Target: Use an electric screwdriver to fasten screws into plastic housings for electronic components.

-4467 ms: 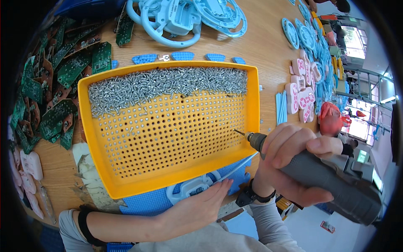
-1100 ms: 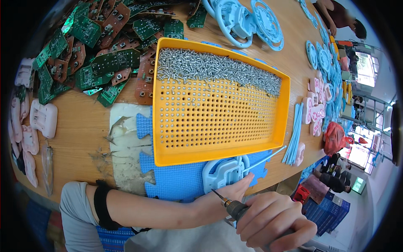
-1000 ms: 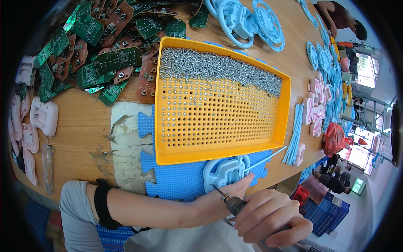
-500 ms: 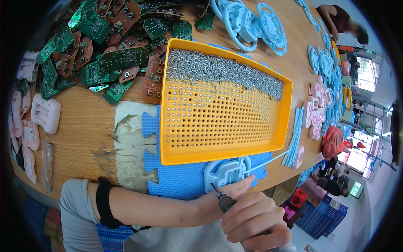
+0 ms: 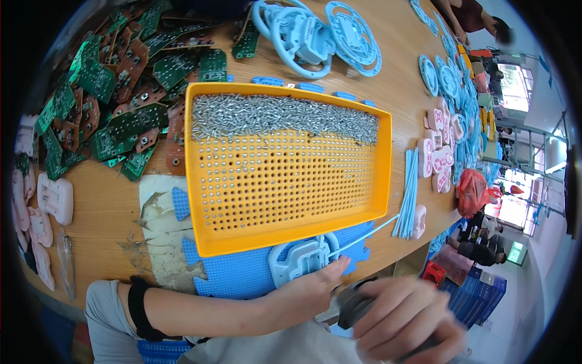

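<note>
A light-blue plastic toy steering wheel (image 5: 301,259) lies on the blue foam mat (image 5: 236,273) just in front of the yellow tray, partly covered by my left hand. My left hand (image 5: 318,284) is closed on its near right side, beside a thin light-blue stick (image 5: 370,233) that reaches to the wheel. To the right and lower, my right hand (image 5: 406,318) is smeared by motion, wrapped round a dark power screwdriver (image 5: 353,303). The tip of that tool cannot be made out. The yellow tray (image 5: 291,242) has a perforated plate with small screws (image 5: 279,118) heaped along its far side.
Green and brown circuit boards (image 5: 115,85) pile up at the far left. Pink plastic shells (image 5: 56,197) lie below them. More blue wheels (image 5: 303,39) stand behind the tray. Blue sticks (image 5: 407,194), pink parts (image 5: 439,151) and a red bag (image 5: 473,193) are rightward. Another person (image 5: 470,18) is at top right.
My right hand has swung right with the screwdriver, away from the wheel. The view has shifted, so the tray appears further left and lower. My left hand stays at the wheel.
</note>
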